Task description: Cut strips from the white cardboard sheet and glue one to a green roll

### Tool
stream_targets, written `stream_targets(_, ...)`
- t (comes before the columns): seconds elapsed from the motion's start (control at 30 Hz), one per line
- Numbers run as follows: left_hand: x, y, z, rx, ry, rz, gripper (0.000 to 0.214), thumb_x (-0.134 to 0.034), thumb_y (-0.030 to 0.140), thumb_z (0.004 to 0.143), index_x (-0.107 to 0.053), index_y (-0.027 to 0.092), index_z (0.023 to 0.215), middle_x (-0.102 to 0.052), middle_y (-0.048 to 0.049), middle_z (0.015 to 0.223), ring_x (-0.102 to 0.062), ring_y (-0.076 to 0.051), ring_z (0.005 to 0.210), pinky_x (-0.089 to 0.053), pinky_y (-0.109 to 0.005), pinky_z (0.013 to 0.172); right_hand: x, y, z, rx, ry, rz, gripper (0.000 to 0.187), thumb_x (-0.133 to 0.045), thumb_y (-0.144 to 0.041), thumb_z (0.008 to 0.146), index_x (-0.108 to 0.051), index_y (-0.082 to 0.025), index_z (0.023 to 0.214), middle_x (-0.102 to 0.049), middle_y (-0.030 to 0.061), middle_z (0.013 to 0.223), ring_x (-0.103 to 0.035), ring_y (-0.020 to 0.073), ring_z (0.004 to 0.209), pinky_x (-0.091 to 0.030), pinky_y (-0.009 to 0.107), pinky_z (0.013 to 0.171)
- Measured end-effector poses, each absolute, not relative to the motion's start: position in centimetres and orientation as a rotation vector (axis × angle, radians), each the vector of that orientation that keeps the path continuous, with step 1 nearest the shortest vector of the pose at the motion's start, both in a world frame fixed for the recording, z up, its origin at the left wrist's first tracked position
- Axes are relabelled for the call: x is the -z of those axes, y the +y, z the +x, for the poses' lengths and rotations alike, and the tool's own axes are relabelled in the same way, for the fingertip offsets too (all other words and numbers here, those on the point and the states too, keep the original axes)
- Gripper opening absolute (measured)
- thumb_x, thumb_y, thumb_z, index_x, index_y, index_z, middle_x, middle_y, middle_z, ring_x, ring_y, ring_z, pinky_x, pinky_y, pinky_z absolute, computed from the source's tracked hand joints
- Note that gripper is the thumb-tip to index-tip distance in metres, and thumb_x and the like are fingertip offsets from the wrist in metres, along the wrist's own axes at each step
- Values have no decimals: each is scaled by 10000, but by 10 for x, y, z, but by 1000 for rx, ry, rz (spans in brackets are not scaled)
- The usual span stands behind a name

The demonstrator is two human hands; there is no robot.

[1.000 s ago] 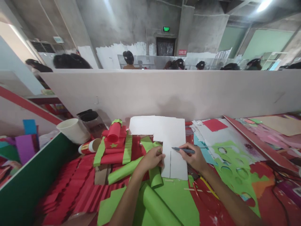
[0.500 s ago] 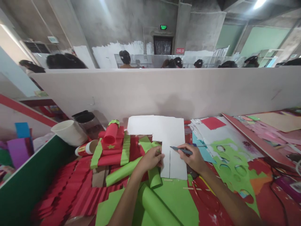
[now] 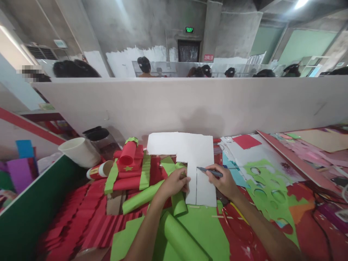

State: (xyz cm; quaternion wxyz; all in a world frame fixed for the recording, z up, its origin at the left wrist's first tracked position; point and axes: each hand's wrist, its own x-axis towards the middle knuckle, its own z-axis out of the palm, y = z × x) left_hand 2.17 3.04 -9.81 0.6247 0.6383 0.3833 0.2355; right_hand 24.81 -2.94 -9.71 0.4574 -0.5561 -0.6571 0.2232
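The place looked like a shared craft workshop: cut green paper (image 3: 269,197) and folded red paper (image 3: 99,232) crowded the worktable (image 3: 307,239). Beyond a pale partition (image 3: 163,101), several people's heads (image 3: 143,64) showed before a rough concrete wall (image 3: 136,25) with a lit exit sign (image 3: 189,29).

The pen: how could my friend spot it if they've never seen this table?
Find the long pale partition, then the big white card on the table below it. At the card's right edge, the right hand holds the pen. It's slim, dark blue-grey, with its tip by the black line's upper end.
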Motion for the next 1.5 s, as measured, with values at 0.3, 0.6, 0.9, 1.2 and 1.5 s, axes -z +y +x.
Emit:
stream_targets(0.3, 103, 33, 21, -538, 871, 1481, 291, -647, 426, 807, -488, 185, 839, -589, 18, 654, -628, -147, 563, -550, -289, 559, 96, -30, 249, -605, -1631, -1358, 196, -574, -361, 878, -678, -197, 905, -691, 13, 728, -635, 169, 626, -493, 255, 591)
stream_targets(0.6, 104, 33, 21, -535, 863, 1492, 290, -641, 420, 817, -466, 188, 821, -583, 22, 636, -637, -152, 552, -537, -279, 534, 95, -30, 248, -623, -1666, -1357, 152, -597, -329, 841, -679, -201, 840, -708, 23, 751, -644, 187, 688, -491, 261, 604)
stream_targets(0.9, 103, 32, 21, -534, 856, 1486, 299, -641, 436, 817, -479, 185, 834, -587, 24, 635, -635, -149, 551, -544, -280, 542, 92, -31, 248, -638, -1672, -1344, 123, -604, -295, 841, -672, -195, 819, -709, 28, 781, -649, 195, 742, -487, 268, 656)
stream_targets(1.2, 105, 33, 20, -531, 853, 1513, 249, -603, 399, 839, -466, 191, 829, -590, 17, 644, -653, -171, 574, -547, -297, 549, 91, -31, 249, -665, -1681, -1314, 113, -603, -280, 855, -666, -200, 805, -684, 20, 762, -630, 185, 712, -477, 265, 637)
stream_targets(1.5, 106, 33, 21, -541, 845, 1505, 224, -605, 374, 834, -503, 180, 879, -587, 16, 671, -627, -152, 561, -540, -290, 542, 95, -28, 250, -599, -1582, -1353, 208, -584, -387, 900, -682, -222, 981, -700, 32, 873, -662, 185, 740, -513, 274, 656)
